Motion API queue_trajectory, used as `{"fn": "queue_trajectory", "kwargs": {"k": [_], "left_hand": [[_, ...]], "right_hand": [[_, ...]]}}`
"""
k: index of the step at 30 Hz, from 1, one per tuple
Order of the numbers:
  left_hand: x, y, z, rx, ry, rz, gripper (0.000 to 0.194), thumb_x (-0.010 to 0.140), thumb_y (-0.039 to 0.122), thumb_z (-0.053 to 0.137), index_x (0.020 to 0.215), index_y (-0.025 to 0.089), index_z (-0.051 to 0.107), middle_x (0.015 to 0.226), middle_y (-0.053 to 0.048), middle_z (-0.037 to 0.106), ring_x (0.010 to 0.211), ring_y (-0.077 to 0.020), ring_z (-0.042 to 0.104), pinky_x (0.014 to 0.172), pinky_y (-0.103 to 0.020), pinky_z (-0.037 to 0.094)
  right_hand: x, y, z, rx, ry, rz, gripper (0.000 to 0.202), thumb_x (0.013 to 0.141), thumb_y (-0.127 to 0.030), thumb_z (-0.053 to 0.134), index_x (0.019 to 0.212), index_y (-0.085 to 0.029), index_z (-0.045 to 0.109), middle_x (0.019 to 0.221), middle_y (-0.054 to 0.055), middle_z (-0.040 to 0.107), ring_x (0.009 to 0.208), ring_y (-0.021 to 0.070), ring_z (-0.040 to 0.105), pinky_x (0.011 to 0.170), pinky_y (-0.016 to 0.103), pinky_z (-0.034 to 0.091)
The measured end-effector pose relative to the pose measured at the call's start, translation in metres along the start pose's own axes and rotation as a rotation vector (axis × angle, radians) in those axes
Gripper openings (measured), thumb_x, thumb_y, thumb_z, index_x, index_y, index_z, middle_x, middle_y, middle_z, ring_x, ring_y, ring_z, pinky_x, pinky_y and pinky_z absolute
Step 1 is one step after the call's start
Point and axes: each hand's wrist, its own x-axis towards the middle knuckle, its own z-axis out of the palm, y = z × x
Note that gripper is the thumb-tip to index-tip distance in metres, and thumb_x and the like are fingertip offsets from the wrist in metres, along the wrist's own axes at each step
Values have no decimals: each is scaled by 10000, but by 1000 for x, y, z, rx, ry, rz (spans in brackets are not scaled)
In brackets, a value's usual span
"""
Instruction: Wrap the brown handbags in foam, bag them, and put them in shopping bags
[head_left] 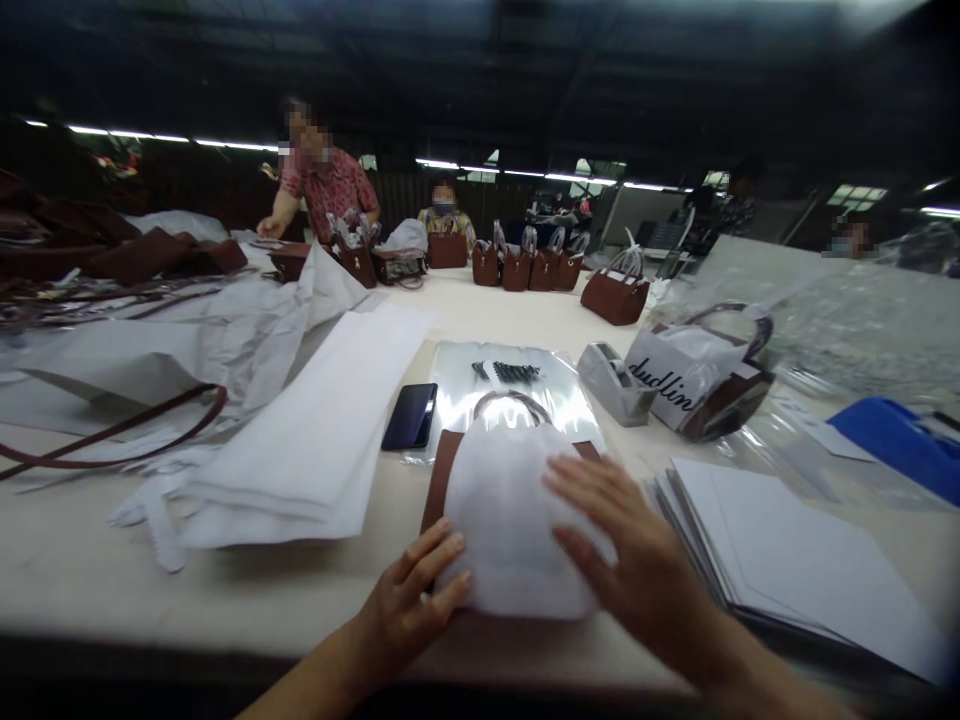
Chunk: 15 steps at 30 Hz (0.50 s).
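A brown handbag [441, 482] lies in front of me at the table's near edge, mostly covered by a white foam sheet [517, 560]. Its wrapped handle [511, 402] points away from me. My left hand [420, 585] rests at the lower left side of the sheet, fingers spread against it. Over the right part of the sheet lies my right hand [619, 545], fingers stretched out and slightly blurred. Beyond the handle, clear plastic [555, 375] lies flat with small black strips [506, 372] on it. A dark phone [410, 416] is left of the plastic.
Left is a stack of white foam sheets [300, 430] near a brown strap [180, 445]. Right are a tape dispenser [616, 384], a wrapped handbag [731, 400], white boards [810, 560] and a blue object [900, 440]. Several brown handbags [517, 268] stand farther back, with people [330, 190] behind.
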Motion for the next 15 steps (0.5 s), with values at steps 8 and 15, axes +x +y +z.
{"fn": "queue_trajectory", "kwargs": {"k": [8, 15], "left_hand": [[-28, 21, 0, 78, 32, -13, 287, 755, 12, 512, 988, 175, 546, 1186, -94, 515, 1188, -289, 443, 858, -386, 543], [-49, 27, 2, 136, 47, 40, 316, 685, 48, 627, 928, 247, 593, 1352, -10, 407, 1265, -266, 355, 1063, -478, 339]], "right_hand": [[113, 83, 8, 582, -265, 570, 405, 758, -471, 573, 867, -84, 624, 849, 141, 642, 726, 201, 594, 656, 337, 471], [78, 56, -15, 594, -79, 550, 284, 811, -432, 508, 720, -165, 539, 516, -43, 459, 458, 63, 380, 449, 193, 281]]}}
